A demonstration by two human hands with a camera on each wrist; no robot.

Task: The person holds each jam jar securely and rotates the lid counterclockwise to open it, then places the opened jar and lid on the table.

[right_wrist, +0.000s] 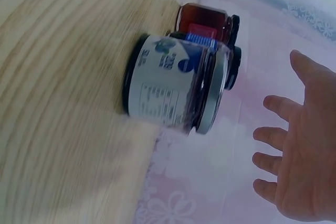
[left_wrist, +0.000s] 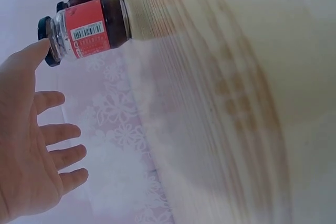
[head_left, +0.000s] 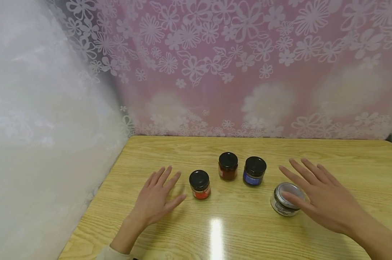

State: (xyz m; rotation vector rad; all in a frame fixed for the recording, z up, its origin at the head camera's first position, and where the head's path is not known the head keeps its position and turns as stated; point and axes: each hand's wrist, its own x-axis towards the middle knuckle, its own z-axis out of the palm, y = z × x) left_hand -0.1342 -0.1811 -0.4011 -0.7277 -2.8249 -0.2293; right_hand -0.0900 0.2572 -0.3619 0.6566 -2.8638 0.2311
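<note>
Both your hands are loose and gripping nothing: your left hand (head_left: 155, 204) has its fingers spread just beside the red-label jar, and your right hand (head_left: 326, 200) hangs with fingers spread by the silver-lid jar (head_left: 280, 207), thumb overlapping the lid from above in the head view, though your right wrist view shows a gap between them. That silver-lid one is the nearest jar, upright toward the right, and looks pretty chunky: pale label with a blue corner, a round blue mark, a little fruit picture and a box of print too blurry to read, plus something dark showing under the lid. Bit further back on the left you've got the red-label jar (head_left: 201, 193), upright, black lid, dark stuff inside, and your left wrist view catches a white barcode patch on it. Then there's the blue-label jar (head_left: 253, 178), also black-lidded and upright, and just beyond it to the left the brownish-red jar (head_left: 228, 174), black lid, kinda see-through sides. All four stand apart on the wood-grain table (head_left: 169, 238); behind it hangs a pink flowery curtain (head_left: 215, 72).
</note>
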